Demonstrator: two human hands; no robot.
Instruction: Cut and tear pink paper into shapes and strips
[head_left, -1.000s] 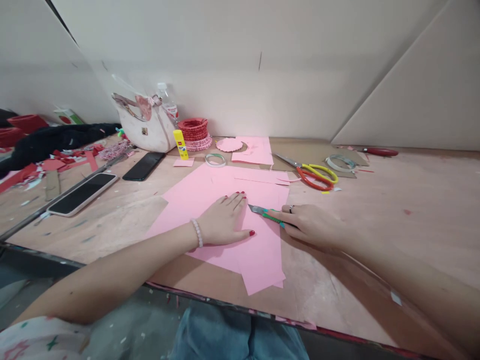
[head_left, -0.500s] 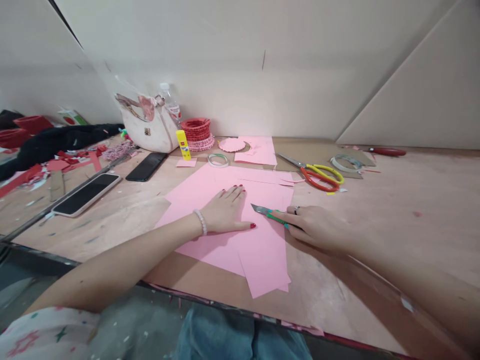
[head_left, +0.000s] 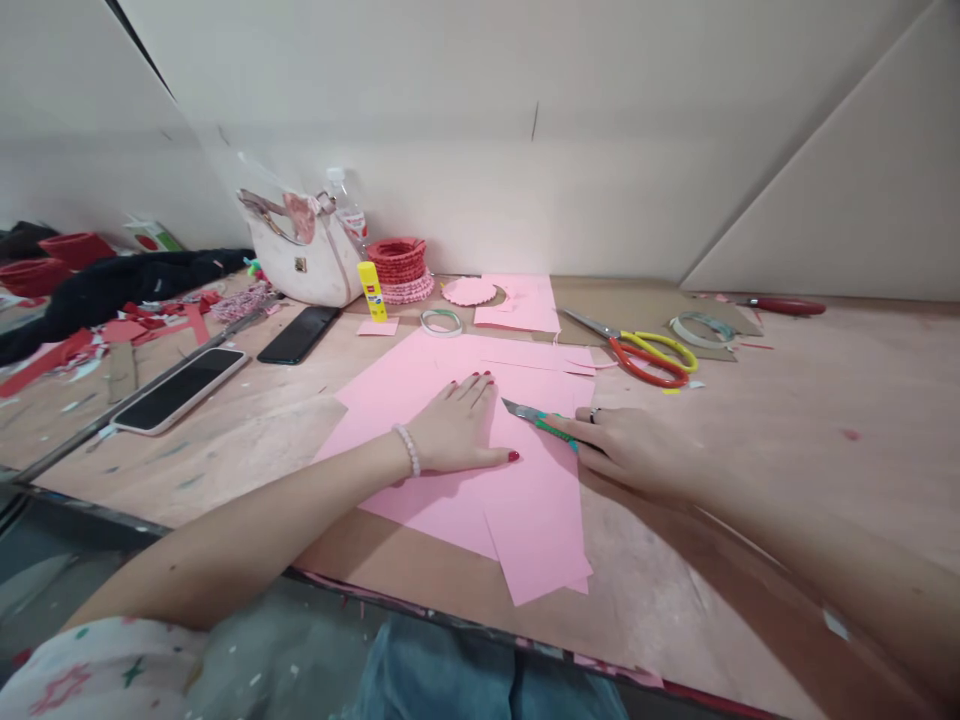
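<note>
My left hand (head_left: pixel 459 425) lies flat on overlapping sheets of pink paper (head_left: pixel 442 510), fingers stretched away from me and thumb pointing right. In my right hand (head_left: pixel 630 450) is a green utility knife (head_left: pixel 551 425), its blade out and pointing left across the paper. The blade tip is just right of my left fingers; whether it touches the sheet I cannot tell. A narrower pink piece (head_left: pixel 538 555) sticks out at the front of the stack. Beyond the sheets lie scissors (head_left: pixel 645 350) with yellow and orange handles.
Behind the paper stand a yellow glue stick (head_left: pixel 371 292), red and pink coiled cord (head_left: pixel 397 265) and a white handbag (head_left: pixel 307 255). A tape roll (head_left: pixel 441 322) sits near the sheets, another tape roll (head_left: pixel 701 330) at right. Two phones (head_left: pixel 300 335) lie left. A red-handled tool (head_left: pixel 787 306) is far right.
The whole view has shifted slightly, moving things a little to the right. Both hands keep nearly the same place over the paper, and the knife stays in my right hand.
</note>
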